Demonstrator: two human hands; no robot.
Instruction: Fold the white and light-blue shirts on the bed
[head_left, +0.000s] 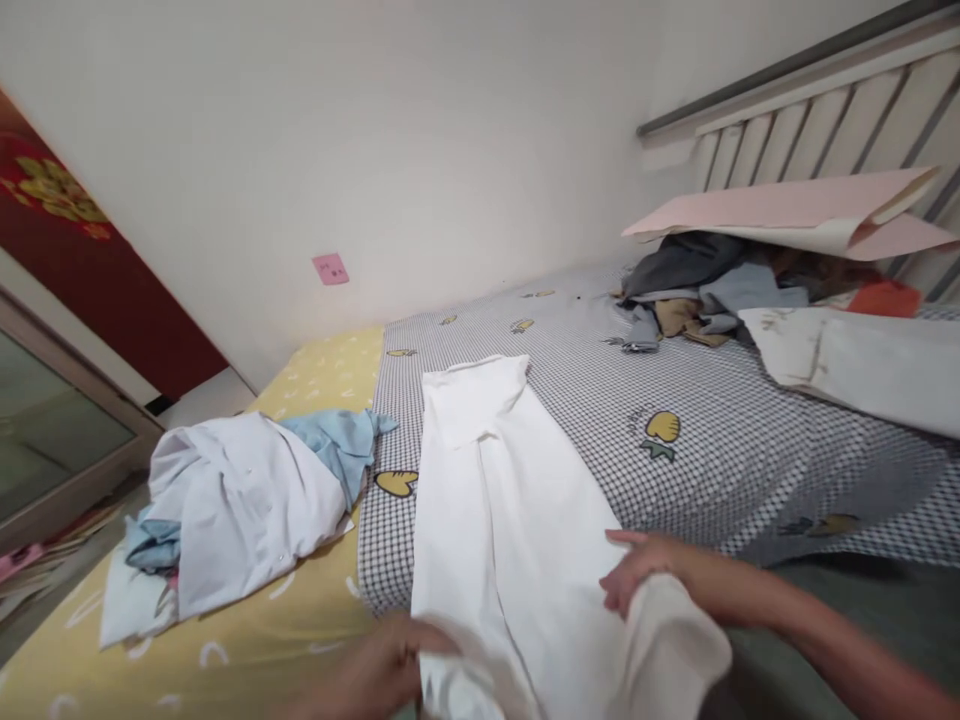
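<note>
- Head view, as I read it on my remote feed: a bed runs away from the camera, its near end under both hands.
- Item in hand: a long white garment [510,520] lies lengthwise on the bed, its upper end turned over, across the seam between a yellow printed sheet [315,375] and a grey checked sheet [675,480].
- Left hand [375,670]: on the garment's lower end, at the bottom of the frame. Blur and cropping prevent me from confirming a clamp.
- Right hand [675,580]: fingers spread, pressed against a thick turned fold [671,645] of the garment. I cannot tell whether it grips. The two hands stand apart, with garment between them.
- Left of the garment: a crumpled white-and-blue clothing pile [240,510] rests on the yellow sheet, just beside it.
- Far end: a heap of dark clothes [697,290] lies under a pink folded paper sheet [780,215], against a slatted headboard [825,130]. A white cloth [847,365] lies nearer, at right.
- Surroundings: a pink note [331,268] is fixed to the wall; a red panel [67,230] and a glass door [52,430] stand at far left.
</note>
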